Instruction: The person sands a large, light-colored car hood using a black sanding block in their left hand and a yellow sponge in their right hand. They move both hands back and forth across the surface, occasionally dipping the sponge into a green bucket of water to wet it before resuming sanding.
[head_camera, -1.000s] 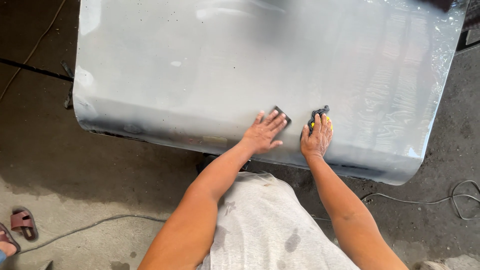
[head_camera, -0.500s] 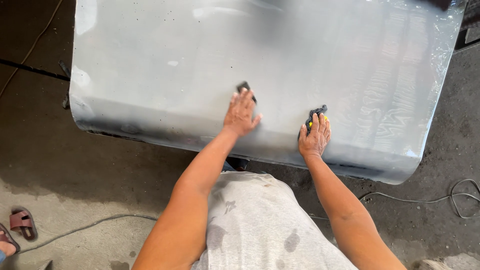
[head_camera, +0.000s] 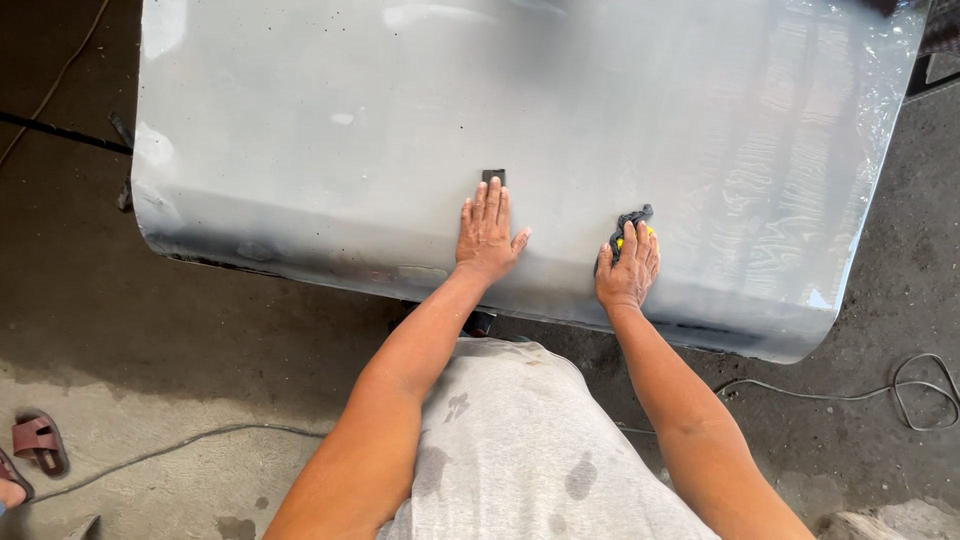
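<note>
Hands flat on grey panel (head_camera: 300, 120), sanding pose.
L hand (head_camera: 487, 235) open, fingers straight, pressing small dark pad (head_camera: 493, 176) that peeks out at 12 o'clock, prob. for even pressure. R hand (head_camera: 628, 268) cupped over dark rag w/ yellow bit (head_camera: 633, 222). Panel's near edge at 6; wide bare room toward 12, 9 & 3.

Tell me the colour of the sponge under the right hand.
Yellow, mostly hidden by the right hand and a dark rag; the sponge shows in the head view.
</note>
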